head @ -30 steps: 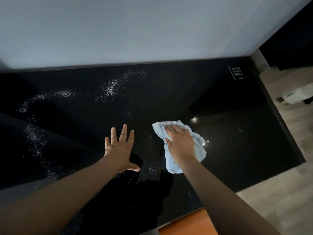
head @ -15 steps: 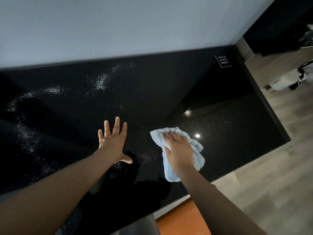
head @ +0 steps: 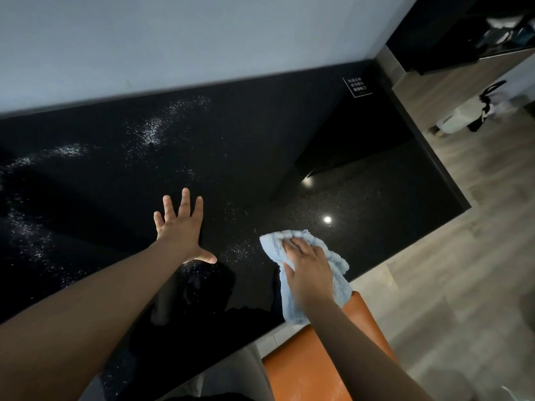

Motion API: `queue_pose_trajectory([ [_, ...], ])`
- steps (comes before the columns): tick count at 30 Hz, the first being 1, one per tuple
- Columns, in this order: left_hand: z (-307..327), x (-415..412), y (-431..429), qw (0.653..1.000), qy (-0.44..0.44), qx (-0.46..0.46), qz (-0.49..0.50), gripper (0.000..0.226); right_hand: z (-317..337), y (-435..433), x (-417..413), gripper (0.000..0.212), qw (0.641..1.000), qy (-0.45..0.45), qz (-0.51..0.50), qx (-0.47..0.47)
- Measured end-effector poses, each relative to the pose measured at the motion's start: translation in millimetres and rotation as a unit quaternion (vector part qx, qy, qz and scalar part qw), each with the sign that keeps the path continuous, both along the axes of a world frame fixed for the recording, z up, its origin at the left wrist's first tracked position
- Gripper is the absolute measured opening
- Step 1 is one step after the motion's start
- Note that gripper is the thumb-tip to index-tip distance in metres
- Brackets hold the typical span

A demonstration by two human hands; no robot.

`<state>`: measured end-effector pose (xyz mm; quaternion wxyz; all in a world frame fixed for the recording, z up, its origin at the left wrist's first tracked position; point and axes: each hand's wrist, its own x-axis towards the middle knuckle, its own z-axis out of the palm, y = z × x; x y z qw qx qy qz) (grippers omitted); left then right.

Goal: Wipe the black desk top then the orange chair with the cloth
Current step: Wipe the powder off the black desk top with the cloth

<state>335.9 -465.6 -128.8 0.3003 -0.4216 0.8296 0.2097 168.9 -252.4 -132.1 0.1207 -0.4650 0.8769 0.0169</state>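
**Head view: cloth at the near edge of a speckled desk**

We see our right hand [head: 308, 270] bunching the light blue cloth [head: 337, 261] under curled fingers and pressing it on the black desk top [head: 260, 146], near its front right edge. The cloth's lower end hangs past that edge, just above the orange chair [head: 301, 371], which stands tucked against the desk. Our left hand [head: 181, 230] lies flat on the desk with fingers spread, holding nothing. Trails of white specks [head: 152, 131] cross the surface beyond and left of that hand, and a smaller patch lies between its thumb and the cloth. A pale wall [head: 202, 39] backs the desk. A small printed label [head: 357, 87] sits at the far right corner. Grey wood floor [head: 463, 285] runs along the right, where a pale container [head: 454, 123] stands well apart. Nothing stands between the cloth and the specks. Against half a second ago, the cloth and right hand have drawn back toward the front edge, while the left hand and the specks have stayed put.
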Motion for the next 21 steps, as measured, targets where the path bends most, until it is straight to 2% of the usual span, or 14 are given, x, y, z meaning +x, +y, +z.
queue_pose_trajectory([
  [7,3.8,1.4,1.4,1.0,0.003,-0.002,-0.002,0.143,-4.4,36.5,3.7,0.048,0.999,-0.002,-0.02,0.027],
  [11,4.2,0.8,1.0,1.0,-0.002,-0.012,-0.008,0.143,-7.0,54.4,8.9,0.054,0.999,0.0,0.0,0.04],
  [14,4.4,0.6,0.9,1.0,-0.001,-0.012,-0.008,0.144,-4.5,67.3,11.0,0.05,0.999,-0.003,-0.037,0.008],
  [17,5.3,0.2,1.2,1.0,0.001,-0.011,-0.007,0.144,-5.6,80.4,13.6,0.046,0.999,-0.029,-0.017,0.028],
  [21,6.3,-0.2,1.9,1.0,0.001,-0.008,-0.005,0.144,0.0,96.2,21.2,0.041,0.994,-0.041,-0.1,0.001],
])
